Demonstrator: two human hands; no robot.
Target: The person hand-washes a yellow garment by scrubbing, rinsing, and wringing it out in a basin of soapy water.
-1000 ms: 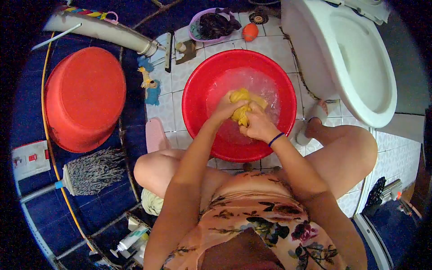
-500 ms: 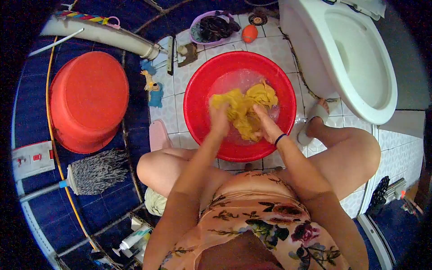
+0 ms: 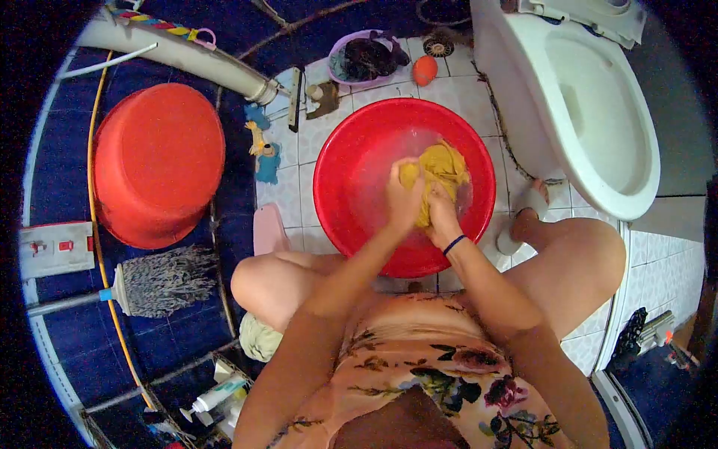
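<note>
The left hand (image 3: pixel 404 196) is curled closed around a fold of the yellow cloth (image 3: pixel 446 166), right of the frame's centre; the right hand (image 3: pixel 443 215) grips it alongside, some fingers hidden. Half a second ago the hands were apart over spread cloth; now it is bunched between them, under control of both. The red basin (image 3: pixel 333 176) leaves more room leftward; the toilet (image 3: pixel 516 97) bounds the upper right.

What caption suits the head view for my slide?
Left hand and right hand grip yellow cloth in a red basin of cloudy water on tiled floor.
</note>
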